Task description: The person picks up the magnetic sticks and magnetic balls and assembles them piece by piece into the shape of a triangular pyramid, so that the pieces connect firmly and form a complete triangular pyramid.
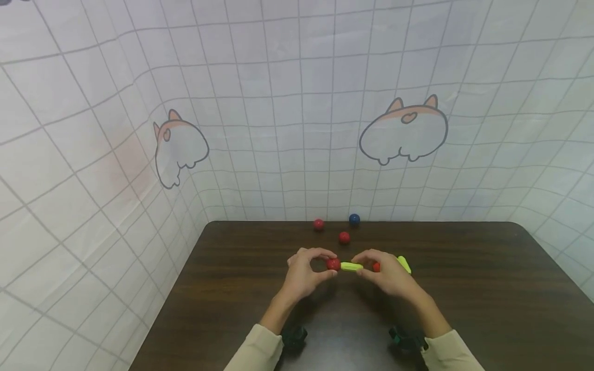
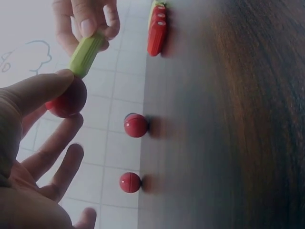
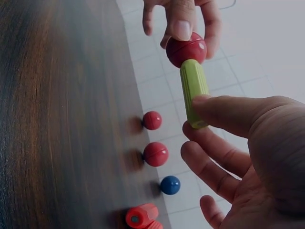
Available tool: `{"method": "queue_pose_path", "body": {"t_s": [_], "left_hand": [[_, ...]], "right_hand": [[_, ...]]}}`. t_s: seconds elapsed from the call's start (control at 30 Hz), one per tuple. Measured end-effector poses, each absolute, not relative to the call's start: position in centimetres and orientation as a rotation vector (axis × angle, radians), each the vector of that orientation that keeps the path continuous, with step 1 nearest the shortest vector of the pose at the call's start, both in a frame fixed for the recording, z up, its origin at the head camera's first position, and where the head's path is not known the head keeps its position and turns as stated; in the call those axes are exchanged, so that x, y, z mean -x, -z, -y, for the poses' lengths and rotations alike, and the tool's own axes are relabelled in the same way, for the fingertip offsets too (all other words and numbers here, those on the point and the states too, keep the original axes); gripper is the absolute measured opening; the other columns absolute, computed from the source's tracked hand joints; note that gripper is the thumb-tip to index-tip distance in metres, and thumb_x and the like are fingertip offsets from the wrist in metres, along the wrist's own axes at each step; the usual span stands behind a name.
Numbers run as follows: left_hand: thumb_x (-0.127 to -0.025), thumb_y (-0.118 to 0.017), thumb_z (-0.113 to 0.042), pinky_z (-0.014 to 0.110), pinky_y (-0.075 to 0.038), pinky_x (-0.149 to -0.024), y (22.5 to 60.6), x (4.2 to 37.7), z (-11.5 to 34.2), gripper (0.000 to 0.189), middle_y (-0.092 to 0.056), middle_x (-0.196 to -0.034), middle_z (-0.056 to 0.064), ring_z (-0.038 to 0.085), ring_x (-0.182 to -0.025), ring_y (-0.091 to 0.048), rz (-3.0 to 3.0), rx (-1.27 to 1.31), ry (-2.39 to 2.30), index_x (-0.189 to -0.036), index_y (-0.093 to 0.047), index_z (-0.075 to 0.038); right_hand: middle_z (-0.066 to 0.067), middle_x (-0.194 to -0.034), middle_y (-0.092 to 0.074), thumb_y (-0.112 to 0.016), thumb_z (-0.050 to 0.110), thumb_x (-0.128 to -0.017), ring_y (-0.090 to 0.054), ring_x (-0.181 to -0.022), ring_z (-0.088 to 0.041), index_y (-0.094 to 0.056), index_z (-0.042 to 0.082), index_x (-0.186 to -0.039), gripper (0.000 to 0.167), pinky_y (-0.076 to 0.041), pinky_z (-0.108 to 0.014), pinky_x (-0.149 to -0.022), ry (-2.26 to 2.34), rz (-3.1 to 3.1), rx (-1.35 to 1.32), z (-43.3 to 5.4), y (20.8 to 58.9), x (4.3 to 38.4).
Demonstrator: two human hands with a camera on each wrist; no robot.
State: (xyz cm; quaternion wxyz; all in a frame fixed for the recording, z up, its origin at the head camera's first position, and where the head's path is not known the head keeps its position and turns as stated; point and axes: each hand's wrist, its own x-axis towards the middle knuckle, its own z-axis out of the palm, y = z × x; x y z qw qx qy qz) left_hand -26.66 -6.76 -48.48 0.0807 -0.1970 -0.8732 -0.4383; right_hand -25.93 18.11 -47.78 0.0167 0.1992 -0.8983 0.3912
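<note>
Your left hand (image 1: 300, 276) pinches a red ball (image 3: 185, 51), and just to that ball's right your right hand (image 1: 391, 275) pinches the yellow-green rod (image 3: 192, 86) by its far end, the rod's long axis pointing straight at the ball, near end touching it

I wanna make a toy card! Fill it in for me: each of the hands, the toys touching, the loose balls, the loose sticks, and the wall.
Left hand: pinches a red ball
Right hand: pinches a green stick
Touching: the held ball meets one end of the held stick, above the table
Loose balls: two red balls and one blue ball, near the table's far edge
Loose sticks: red sticks and another green stick, partly hidden
Wall: white, with grid lines
</note>
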Motion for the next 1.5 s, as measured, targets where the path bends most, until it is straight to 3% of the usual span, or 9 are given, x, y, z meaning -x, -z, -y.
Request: {"method": "queue_pose_path", "body": {"t_s": [0.23, 0.43, 0.67, 0.83, 1.03, 1.3, 1.5], "left_hand": [[-0.084, -0.085, -0.027, 0.06, -0.033, -0.102, 48.3, 26.5, 7.1, 0.032, -0.076, -0.103, -0.008, 0.024, -0.112, -0.062, 2.696, 0.623, 1.333, -0.113, -0.073, -0.03], [-0.085, -0.085, -0.03, 0.049, -0.035, -0.09, 48.3, 26.6, 7.3, 0.033, -0.072, -0.097, -0.011, 0.015, -0.097, -0.065, 2.768, 0.68, 1.209, -0.116, -0.075, -0.027], [-0.082, -0.087, -0.028, 0.042, -0.034, -0.083, 48.5, 26.6, 7.2, 0.026, -0.068, -0.09, -0.011, 0.009, -0.085, -0.063, 2.802, 0.656, 0.986, -0.107, -0.079, -0.028], [-0.08, -0.089, -0.028, 0.044, -0.036, -0.084, 48.7, 26.7, 7.8, 0.026, -0.066, -0.09, -0.011, 0.009, -0.085, -0.062, 2.815, 0.55, 0.872, -0.103, -0.079, -0.029], [-0.078, -0.09, -0.026, 0.044, -0.037, -0.085, 49.0, 27.4, 9.2, 0.027, -0.067, -0.09, -0.011, 0.01, -0.084, -0.065, 2.824, 0.439, 0.886, -0.101, -0.078, -0.029], [-0.078, -0.091, -0.027, 0.047, -0.04, -0.089, 49.4, 28.3, 10.8, 0.028, -0.071, -0.09, -0.01, 0.013, -0.088, -0.067, 2.85, 0.344, 0.928, -0.102, -0.077, -0.029], [-0.078, -0.09, -0.027, 0.048, -0.043, -0.09, 49.7, 28.8, 11.6, 0.027, -0.072, -0.09, -0.01, 0.011, -0.086, -0.065, 2.875, 0.3, 0.971, -0.102, -0.076, -0.029]], "right_hand": [[0.004, -0.102, -0.072, -0.077, 0.015, -0.091, -0.061, -0.085, -0.013, -0.074, 0.018, -0.111, 0.021, -0.048, -0.026, -0.074, -1.241, 2.777, -0.604, -17.8, 47.7, 25.7], [0.003, -0.104, -0.073, -0.078, 0.012, -0.09, -0.062, -0.086, -0.011, -0.075, 0.016, -0.11, 0.02, -0.049, -0.027, -0.075, -1.223, 2.744, -0.641, -17.2, 48.1, 25.6], [0.003, -0.107, -0.072, -0.078, 0.012, -0.09, -0.067, -0.095, -0.014, -0.074, 0.015, -0.113, 0.023, -0.054, -0.035, -0.083, -1.186, 2.749, -0.642, -17.2, 48.6, 25.8], [-0.001, -0.109, -0.071, -0.075, 0.013, -0.092, -0.067, -0.095, -0.016, -0.072, 0.015, -0.117, 0.025, -0.054, -0.036, -0.081, -1.195, 2.756, -0.537, -18.8, 48.4, 26.2], [-0.006, -0.117, -0.072, -0.072, 0.015, -0.096, -0.067, -0.104, -0.025, -0.07, 0.012, -0.122, 0.026, -0.054, -0.046, -0.087, -1.216, 2.746, -0.435, -21.6, 47.9, 26.6], [-0.015, -0.123, -0.071, -0.068, 0.023, -0.1, -0.063, -0.111, -0.033, -0.067, 0.009, -0.129, 0.032, -0.051, -0.043, -0.085, -1.215, 2.763, -0.347, -24.9, 47.7, 27.0], [-0.019, -0.124, -0.07, -0.066, 0.02, -0.101, -0.064, -0.109, -0.034, -0.066, 0.005, -0.129, 0.032, -0.052, -0.038, -0.082, -1.212, 2.763, -0.282, -26.5, 48.2, 27.4]]}}
